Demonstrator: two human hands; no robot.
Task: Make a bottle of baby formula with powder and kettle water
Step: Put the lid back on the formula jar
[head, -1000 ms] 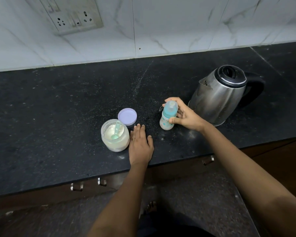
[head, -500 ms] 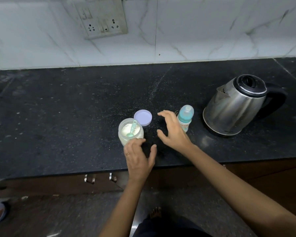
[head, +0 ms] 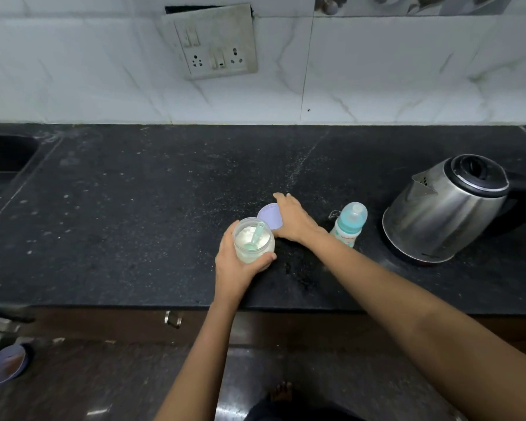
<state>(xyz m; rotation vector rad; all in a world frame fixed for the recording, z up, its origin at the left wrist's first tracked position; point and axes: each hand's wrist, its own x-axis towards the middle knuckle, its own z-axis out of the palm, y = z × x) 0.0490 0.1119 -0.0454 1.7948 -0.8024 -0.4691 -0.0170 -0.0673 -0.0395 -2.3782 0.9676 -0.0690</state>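
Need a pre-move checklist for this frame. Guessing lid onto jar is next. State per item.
1. jar held steady: ok, left hand grips it on the counter.
2. lid within reach: ok, right hand arches over it, behind the jar.
3. Grip on lid closed: cannot tell, the hand hides it.
4. scoop clear of the jar rim: cannot tell, its handle leans up toward the rim.
5. bottle safe from the right arm: ok, upright with teat on, but close beside the wrist.
6. kettle out of the way: ok, lid shut, far right.
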